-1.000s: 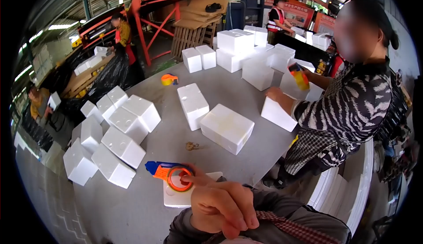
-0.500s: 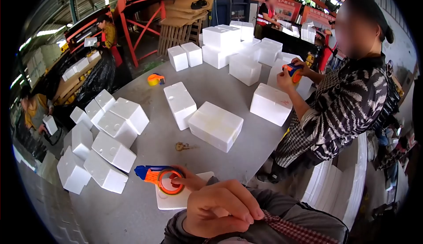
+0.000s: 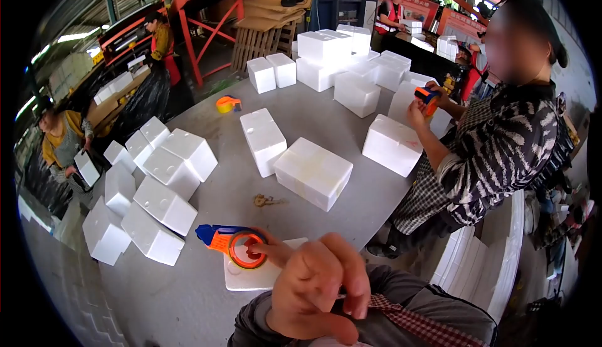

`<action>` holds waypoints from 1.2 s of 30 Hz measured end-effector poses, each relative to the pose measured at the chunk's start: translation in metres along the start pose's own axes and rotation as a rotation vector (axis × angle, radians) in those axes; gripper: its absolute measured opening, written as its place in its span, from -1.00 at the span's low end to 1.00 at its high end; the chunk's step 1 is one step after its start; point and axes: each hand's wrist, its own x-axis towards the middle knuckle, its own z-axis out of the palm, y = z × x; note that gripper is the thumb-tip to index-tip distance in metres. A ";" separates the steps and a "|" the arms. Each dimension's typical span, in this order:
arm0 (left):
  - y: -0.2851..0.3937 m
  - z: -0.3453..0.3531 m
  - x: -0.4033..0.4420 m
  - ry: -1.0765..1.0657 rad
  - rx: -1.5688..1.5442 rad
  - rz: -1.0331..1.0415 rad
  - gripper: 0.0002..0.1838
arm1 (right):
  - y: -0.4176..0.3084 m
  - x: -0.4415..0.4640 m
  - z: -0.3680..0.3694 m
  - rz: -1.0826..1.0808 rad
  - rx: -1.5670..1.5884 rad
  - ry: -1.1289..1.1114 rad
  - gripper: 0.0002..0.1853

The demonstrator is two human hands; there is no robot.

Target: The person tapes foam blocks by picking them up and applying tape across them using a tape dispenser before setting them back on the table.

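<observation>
My right hand (image 3: 274, 251) grips an orange and blue tape dispenser (image 3: 219, 239), its fingers at the ring of the tape roll. Under the dispenser, a white foam box (image 3: 244, 279) lies on the grey table (image 3: 200, 221), partly hidden by my hands. Closest to the camera is my left hand (image 3: 316, 290), its fingers bent and its thumb apart from them, with nothing visible between. It hovers before my lap, near a red checked cloth strip (image 3: 401, 315).
Several white foam boxes (image 3: 166, 206) cluster at the left. More foam boxes (image 3: 313, 173) stand mid-table and in a stack behind. A yellow-orange tape dispenser (image 3: 228, 104) lies farther back. At right, a co-worker (image 3: 501, 134) holds another tape dispenser (image 3: 427, 99). Other people work beyond.
My left hand's thumb and fingers have come apart from a pinch. The view has shifted slightly. My right hand still holds the tape dispenser over the foam box.
</observation>
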 end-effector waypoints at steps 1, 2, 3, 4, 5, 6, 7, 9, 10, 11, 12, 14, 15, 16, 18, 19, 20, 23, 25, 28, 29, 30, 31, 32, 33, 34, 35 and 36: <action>-0.006 0.003 -0.002 0.099 -0.100 -0.004 -0.74 | -0.005 -0.004 0.003 0.004 0.003 -0.003 -0.47; -0.018 0.000 -0.001 0.059 -0.153 0.203 -0.77 | -0.012 -0.008 0.004 0.006 0.003 -0.049 -0.46; -0.017 0.003 0.001 0.059 -0.160 0.266 -0.78 | -0.016 -0.010 0.005 0.008 0.003 -0.092 -0.44; -0.016 0.007 0.003 0.057 -0.168 0.329 -0.79 | -0.013 -0.010 0.005 0.008 0.008 -0.092 -0.44; -0.014 0.010 0.005 0.055 -0.175 0.391 -0.80 | -0.011 -0.009 0.003 -0.007 -0.004 -0.087 -0.44; -0.020 -0.005 0.000 -0.116 -0.137 0.374 -0.78 | -0.009 -0.008 0.003 -0.023 -0.017 -0.083 -0.44; -0.019 -0.009 -0.002 -0.202 -0.118 0.365 -0.77 | -0.009 -0.008 0.003 -0.024 -0.017 -0.083 -0.44; -0.016 -0.010 -0.006 -0.280 -0.064 0.309 -0.75 | -0.007 -0.008 0.004 -0.033 -0.006 -0.087 -0.43; -0.016 -0.010 -0.007 -0.277 -0.047 0.287 -0.74 | -0.005 -0.007 0.003 -0.033 -0.006 -0.087 -0.43; -0.016 -0.009 -0.008 -0.274 -0.030 0.264 -0.73 | -0.002 -0.006 0.001 -0.045 -0.005 -0.098 -0.43; -0.020 -0.010 -0.009 -0.279 -0.167 0.250 -0.72 | 0.000 -0.004 0.000 -0.056 -0.001 -0.109 -0.43; -0.024 -0.018 -0.011 -0.282 -0.305 0.233 -0.69 | 0.001 -0.004 -0.001 -0.060 0.010 -0.110 -0.44; -0.022 -0.026 -0.012 -0.408 -0.434 0.114 -0.66 | 0.001 -0.003 -0.002 -0.062 0.022 -0.111 -0.44; -0.020 -0.026 -0.010 -0.471 -0.500 0.055 -0.64 | 0.000 -0.002 -0.001 -0.061 0.022 -0.110 -0.44; -0.019 -0.019 -0.001 -0.483 -0.446 0.077 -0.61 | -0.002 0.001 -0.002 -0.055 0.011 -0.110 -0.45; -0.019 -0.014 0.000 -0.439 -0.329 0.160 -0.60 | 0.000 0.000 -0.001 -0.056 0.011 -0.110 -0.45; -0.021 -0.013 0.000 -0.434 -0.329 0.159 -0.60 | -0.001 -0.001 -0.001 -0.058 0.010 -0.102 -0.45; -0.022 -0.014 0.001 -0.477 -0.367 0.176 -0.56 | -0.005 -0.003 0.000 -0.057 0.006 -0.095 -0.45; -0.023 -0.012 -0.001 -0.435 -0.282 0.238 -0.56 | -0.006 -0.004 0.000 -0.050 0.009 -0.097 -0.45; -0.023 -0.006 -0.012 -0.190 -0.154 0.274 -0.69 | -0.006 -0.006 0.001 -0.014 0.088 -0.094 -0.46; -0.021 -0.007 -0.014 -0.112 -0.118 0.276 -0.66 | -0.012 -0.009 0.003 -0.006 0.049 -0.090 -0.47; -0.013 -0.011 -0.013 -0.128 0.039 0.117 -0.67 | -0.016 -0.011 0.004 -0.004 0.005 -0.088 -0.48; -0.008 -0.014 -0.010 -0.144 0.194 -0.043 -0.62 | -0.017 -0.010 0.005 -0.008 0.003 -0.091 -0.48; -0.012 -0.011 -0.011 -0.092 0.161 -0.023 -0.61 | -0.017 -0.010 0.004 -0.021 -0.019 -0.103 -0.47; -0.016 -0.008 -0.011 -0.042 0.129 -0.001 -0.60 | -0.019 -0.011 0.004 -0.034 -0.042 -0.116 -0.46; -0.009 -0.003 -0.008 -0.054 0.127 0.016 -0.60 | -0.022 -0.012 0.005 -0.038 -0.046 -0.117 -0.46; -0.004 0.002 -0.007 -0.063 0.125 0.033 -0.61 | -0.023 -0.013 0.008 -0.024 0.007 -0.116 -0.45; 0.000 0.006 -0.008 0.014 0.228 -0.015 -0.73 | -0.024 -0.016 0.011 -0.007 0.062 -0.116 -0.43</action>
